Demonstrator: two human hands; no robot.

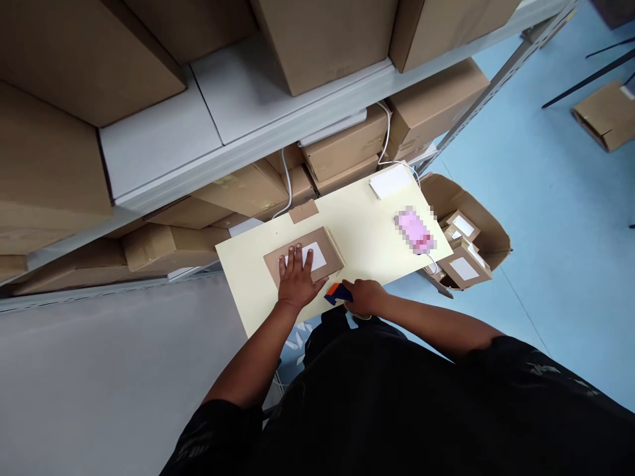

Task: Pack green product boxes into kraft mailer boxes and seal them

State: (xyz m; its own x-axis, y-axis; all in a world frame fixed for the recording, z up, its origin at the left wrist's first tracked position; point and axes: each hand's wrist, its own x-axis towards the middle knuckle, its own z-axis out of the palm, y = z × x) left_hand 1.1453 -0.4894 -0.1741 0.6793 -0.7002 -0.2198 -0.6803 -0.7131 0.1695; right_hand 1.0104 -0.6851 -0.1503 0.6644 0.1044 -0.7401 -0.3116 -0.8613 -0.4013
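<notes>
A flat brown cardboard box [274, 262] with a white label [317, 256] lies on a pale yellow tabletop [357, 231]. Pressed flat on the box and partly over the label is my left hand [296, 281], fingers outstretched. My right hand [366, 297] is wrapped round a dark blue and orange tape dispenser [338, 293], just off the box's near right corner. My fist hides much of the dispenser. A small loose piece of cardboard [303, 211] sits at the table's far edge, behind the box.
On the table's right are a white flat item [391, 181] and a blurred pink object [415, 230]. An open carton [489, 221] of labelled small boxes stands beyond the right edge. Shelving [258, 129] stacked with large cartons borders the far side, with white cables [288, 182] hanging there.
</notes>
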